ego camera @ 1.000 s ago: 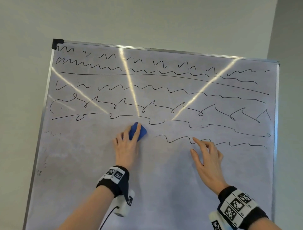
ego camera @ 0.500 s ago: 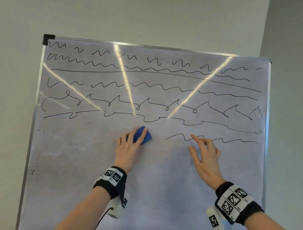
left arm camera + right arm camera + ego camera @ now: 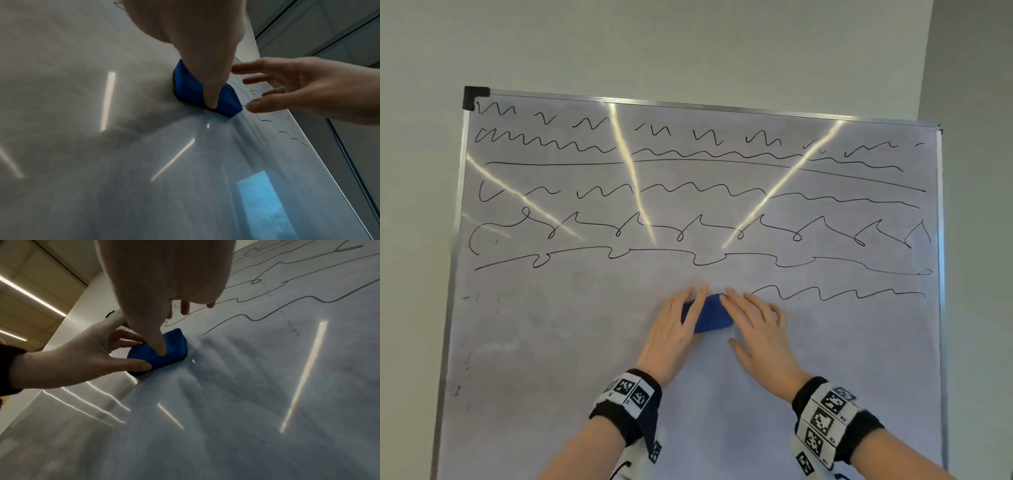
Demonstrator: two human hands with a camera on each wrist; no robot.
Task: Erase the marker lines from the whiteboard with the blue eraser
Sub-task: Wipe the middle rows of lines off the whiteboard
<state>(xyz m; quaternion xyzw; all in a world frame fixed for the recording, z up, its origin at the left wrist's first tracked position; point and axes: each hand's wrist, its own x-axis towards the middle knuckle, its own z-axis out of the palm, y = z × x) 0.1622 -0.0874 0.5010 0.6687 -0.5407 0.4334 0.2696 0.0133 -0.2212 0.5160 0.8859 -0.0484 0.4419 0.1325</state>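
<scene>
The whiteboard (image 3: 585, 342) carries several rows of black marker lines (image 3: 688, 192) across its upper half. The lowest wavy line (image 3: 835, 294) survives only on the right. The blue eraser (image 3: 710, 315) lies flat on the board just left of that line's end. My left hand (image 3: 693, 310) grips the eraser, thumb along its lower edge (image 3: 139, 365) and fingers over its top. My right hand (image 3: 739, 317) is open, fingers spread, at the eraser's right end (image 3: 226, 100). Its thumb (image 3: 158, 344) lies over the eraser's back; I cannot tell whether it touches.
An aluminium frame (image 3: 940, 274) edges the board, with a black corner cap (image 3: 474, 97) at the top left. Faint smudges (image 3: 479, 299) mark the wiped lower left. Ceiling-light reflections streak the surface (image 3: 626, 164). A plain wall (image 3: 688, 44) lies above.
My left hand slid the eraser to the right along the lowest wavy line, whose left part is gone. My right hand moved left to the eraser's right end.
</scene>
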